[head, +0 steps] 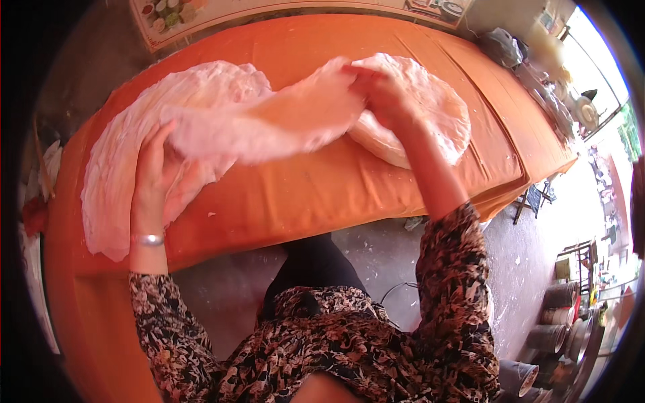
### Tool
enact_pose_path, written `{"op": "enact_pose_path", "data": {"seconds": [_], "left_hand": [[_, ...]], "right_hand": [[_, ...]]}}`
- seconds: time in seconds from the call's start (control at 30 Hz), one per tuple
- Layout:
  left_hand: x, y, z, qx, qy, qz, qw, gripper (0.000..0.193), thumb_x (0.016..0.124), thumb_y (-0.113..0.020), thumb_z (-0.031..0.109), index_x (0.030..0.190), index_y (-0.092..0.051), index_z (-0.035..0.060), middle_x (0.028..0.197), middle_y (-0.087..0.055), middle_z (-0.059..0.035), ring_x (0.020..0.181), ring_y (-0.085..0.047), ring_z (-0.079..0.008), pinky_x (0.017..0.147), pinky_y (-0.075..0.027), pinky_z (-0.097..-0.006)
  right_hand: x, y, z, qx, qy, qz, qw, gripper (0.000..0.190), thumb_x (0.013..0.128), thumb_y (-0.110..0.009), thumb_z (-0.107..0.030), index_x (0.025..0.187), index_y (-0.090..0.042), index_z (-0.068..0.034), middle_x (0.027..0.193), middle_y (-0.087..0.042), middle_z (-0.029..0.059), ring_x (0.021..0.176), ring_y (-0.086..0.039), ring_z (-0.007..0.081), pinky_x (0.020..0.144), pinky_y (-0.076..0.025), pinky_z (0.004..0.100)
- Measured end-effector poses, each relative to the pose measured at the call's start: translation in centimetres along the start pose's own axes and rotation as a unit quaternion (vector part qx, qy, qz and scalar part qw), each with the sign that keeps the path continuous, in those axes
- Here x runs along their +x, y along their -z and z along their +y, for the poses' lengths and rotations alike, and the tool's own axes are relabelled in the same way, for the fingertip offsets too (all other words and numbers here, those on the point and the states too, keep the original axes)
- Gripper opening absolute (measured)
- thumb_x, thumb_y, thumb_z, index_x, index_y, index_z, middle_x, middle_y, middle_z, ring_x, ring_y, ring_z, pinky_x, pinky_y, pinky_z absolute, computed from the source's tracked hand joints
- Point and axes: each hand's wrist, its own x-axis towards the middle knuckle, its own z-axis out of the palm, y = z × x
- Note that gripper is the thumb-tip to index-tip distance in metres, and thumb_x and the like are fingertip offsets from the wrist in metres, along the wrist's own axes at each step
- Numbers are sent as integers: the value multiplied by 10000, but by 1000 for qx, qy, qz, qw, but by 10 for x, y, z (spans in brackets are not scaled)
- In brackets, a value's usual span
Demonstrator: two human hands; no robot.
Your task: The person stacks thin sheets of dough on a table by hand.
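Note:
Both hands hold a thin, pale, translucent round sheet (252, 131), probably rice paper, stretched and blurred above an orange cloth (302, 201) on a table. My left hand (156, 166), with a silver bracelet at the wrist, grips its left end. Its right end is pinched in the fingers of my right hand (378, 93). Under and beside my left hand, a wide fan of overlapping similar sheets (116, 166) lies on the cloth. Beyond my right forearm lies a round stack of the same sheets (433, 106), partly hidden by that hand and arm.
Plastic bags (501, 48) lie along the table's far right edge. A printed banner (302, 5) borders the far side. On the floor to the right stand a folding stand (534, 201) and several metal buckets (546, 337). A cable (398, 287) runs near my legs.

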Motion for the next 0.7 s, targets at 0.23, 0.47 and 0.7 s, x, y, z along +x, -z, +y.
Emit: {"op": "enact_pose_path", "data": {"seconds": [0.23, 0.47, 0.7], "left_hand": [[93, -149, -25, -42, -43, -147, 987, 268, 901, -543, 125, 1162, -528, 67, 1026, -626, -51, 871, -625, -156, 760, -515, -297], [126, -229, -168, 21, 58, -179, 982, 291, 868, -576, 115, 1146, -502, 71, 1039, -627, -84, 819, -648, -189, 573, -570, -310], [122, -220, -192, 119, 131, -117, 977, 280, 904, -561, 141, 1162, -487, 60, 982, -600, -68, 805, -626, -164, 547, -529, -260]], "right_hand": [[-12, 132, -113, -47, 118, 141, 982, 436, 793, -536, 1, 1228, -566, -12, 1130, -619, 93, 936, -605, 160, 828, -485, 286], [-87, 254, -10, -150, 29, 317, 936, 486, 741, -571, -25, 1226, -565, 6, 674, -537, -8, 476, -414, 67, 427, -310, 224], [-111, 252, 39, -135, -31, 331, 933, 559, 747, -581, -23, 1299, -499, -4, 816, -566, -7, 495, -377, 39, 434, -286, 207]]}}
